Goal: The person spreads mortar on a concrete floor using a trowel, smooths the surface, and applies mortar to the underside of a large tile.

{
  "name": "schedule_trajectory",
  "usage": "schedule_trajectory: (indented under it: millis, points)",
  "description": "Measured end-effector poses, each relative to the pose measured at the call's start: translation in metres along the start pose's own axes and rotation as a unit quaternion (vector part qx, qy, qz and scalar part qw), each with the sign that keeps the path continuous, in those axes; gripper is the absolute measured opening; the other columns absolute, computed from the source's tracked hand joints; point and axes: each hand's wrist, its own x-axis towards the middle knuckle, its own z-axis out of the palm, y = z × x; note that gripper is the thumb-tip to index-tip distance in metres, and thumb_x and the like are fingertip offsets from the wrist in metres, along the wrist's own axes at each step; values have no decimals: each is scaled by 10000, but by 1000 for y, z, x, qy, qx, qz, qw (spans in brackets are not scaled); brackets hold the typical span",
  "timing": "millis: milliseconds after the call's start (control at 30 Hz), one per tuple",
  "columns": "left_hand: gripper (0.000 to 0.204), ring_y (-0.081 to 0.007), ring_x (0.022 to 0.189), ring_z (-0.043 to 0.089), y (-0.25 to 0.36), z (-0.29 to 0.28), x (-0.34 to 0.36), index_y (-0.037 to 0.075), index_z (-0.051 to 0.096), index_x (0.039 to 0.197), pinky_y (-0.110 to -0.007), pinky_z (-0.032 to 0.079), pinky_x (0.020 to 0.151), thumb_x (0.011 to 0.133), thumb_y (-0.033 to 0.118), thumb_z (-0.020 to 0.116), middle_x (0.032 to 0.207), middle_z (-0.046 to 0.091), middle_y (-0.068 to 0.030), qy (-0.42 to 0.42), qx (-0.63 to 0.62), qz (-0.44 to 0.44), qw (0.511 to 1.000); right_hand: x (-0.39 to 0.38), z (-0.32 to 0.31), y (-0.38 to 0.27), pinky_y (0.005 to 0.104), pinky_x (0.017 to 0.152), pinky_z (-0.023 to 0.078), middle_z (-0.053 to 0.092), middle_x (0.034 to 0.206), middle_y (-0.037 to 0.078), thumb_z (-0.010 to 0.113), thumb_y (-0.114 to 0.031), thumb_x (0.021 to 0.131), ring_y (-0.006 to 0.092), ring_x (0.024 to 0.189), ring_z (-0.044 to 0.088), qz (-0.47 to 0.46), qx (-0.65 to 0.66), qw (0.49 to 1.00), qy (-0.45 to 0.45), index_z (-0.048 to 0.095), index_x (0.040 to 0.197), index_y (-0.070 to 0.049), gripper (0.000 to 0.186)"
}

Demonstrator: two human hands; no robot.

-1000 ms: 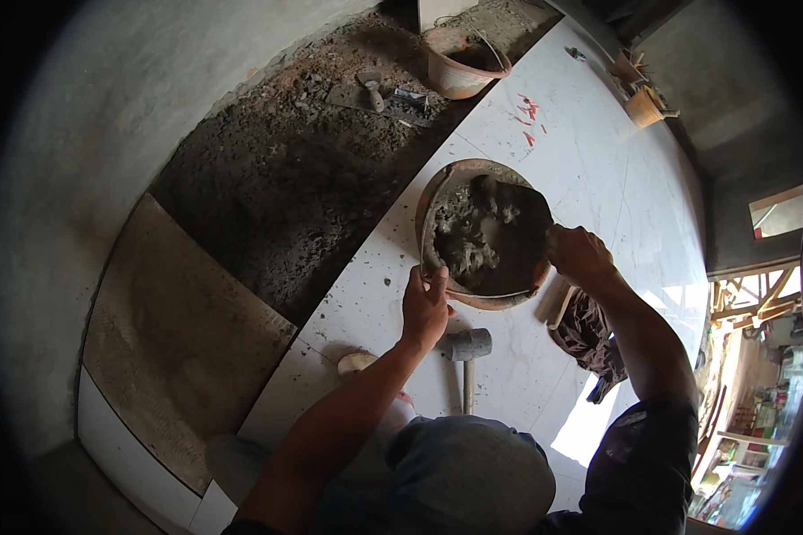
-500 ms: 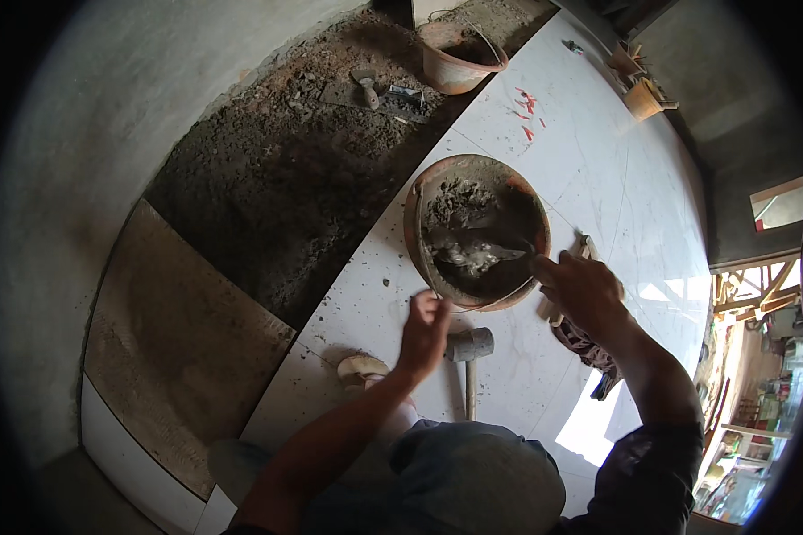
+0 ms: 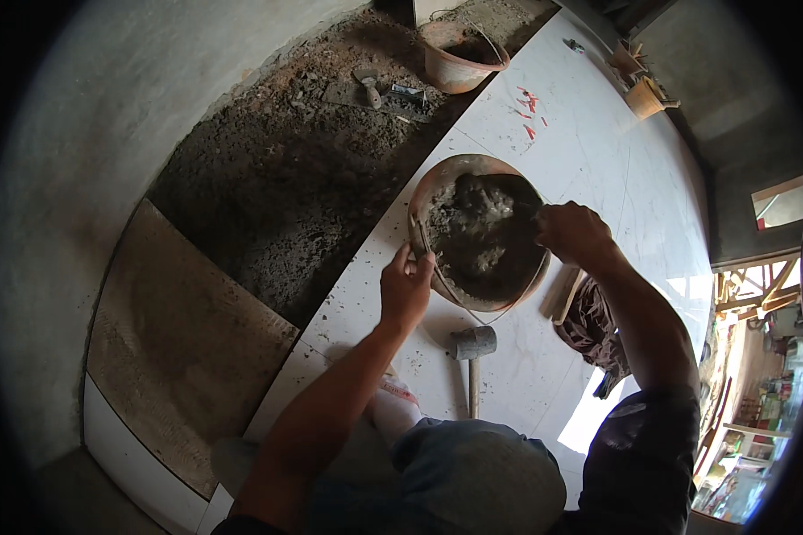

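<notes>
A round bucket [image 3: 433, 178] of wet grey mortar [image 3: 486, 227] stands on the white tiles before me. My left hand [image 3: 408, 283] is closed on its near-left rim, with the thumb by the wire handle. At the right rim my right hand [image 3: 575, 234] is closed round the grip of a trowel, mostly hidden by the fingers; its blade is in the mortar and hard to make out. A mallet [image 3: 473, 343] with a grey head lies just below the bucket. To the right of it lie a dark crumpled cloth [image 3: 589, 325] and a piece of wood [image 3: 566, 294].
Left of the tiles [image 3: 589, 178] runs a strip of dark mortar bed [image 3: 268, 196], with a tile [image 3: 178, 348] lying face down nearer me. A trowel [image 3: 368, 89] and a second bucket [image 3: 459, 67] are farther off. Red clips [image 3: 528, 102] lie scattered on the tiles.
My left hand has moved up and left along the bucket's rim. My right hand has shifted slightly up, and the trowel blade has gone from plain view. The mortar has been turned over.
</notes>
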Motion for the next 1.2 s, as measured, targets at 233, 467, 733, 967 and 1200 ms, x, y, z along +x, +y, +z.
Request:
schedule_trajectory:
  millis: [233, 467, 733, 967, 1200]
  points:
    - [280, -112, 681, 616, 2, 37, -59, 13, 528, 1109, -228, 469, 423, 956, 246, 551, 794, 623, -64, 43, -154, -107, 981, -33, 1, -40, 424, 760, 545, 659, 939, 151, 607, -210, 868, 318, 893, 670, -61, 49, 997, -13, 594, 1092, -90, 254]
    - [437, -149, 781, 609, -23, 2, -41, -20, 489, 1261, -268, 487, 661, 962, 295, 541, 936, 624, -101, 125, -122, -74, 982, -95, -5, -23, 400, 702, 563, 614, 929, 127, 593, -145, 868, 296, 860, 678, -155, -40, 985, 59, 524, 1108, -98, 254]
    - [311, -136, 719, 603, 26, -35, 24, -3, 566, 1069, -279, 489, 629, 946, 283, 561, 909, 621, -71, -39, -58, -122, 990, -55, 4, -3, 441, 721, 546, 643, 927, 177, 652, -199, 844, 366, 825, 667, 24, -7, 995, 101, 559, 1069, -104, 261]
    - [299, -134, 748, 573, -2, -2, -17, 6, 538, 954, -296, 484, 683, 954, 304, 567, 837, 590, -70, 20, -8, 7, 1000, 3, -17, -6, 444, 894, 489, 612, 1104, 220, 609, -321, 860, 376, 1043, 597, -108, 155, 978, -85, 635, 996, -26, 325]
    - [249, -166, 770, 577, -22, 25, -35, -15, 511, 1003, -307, 481, 725, 960, 227, 553, 905, 592, -86, 76, -84, 10, 994, -13, 53, -41, 445, 734, 548, 646, 996, 172, 603, -259, 867, 378, 821, 661, -202, 62, 977, -19, 570, 1058, -25, 303]
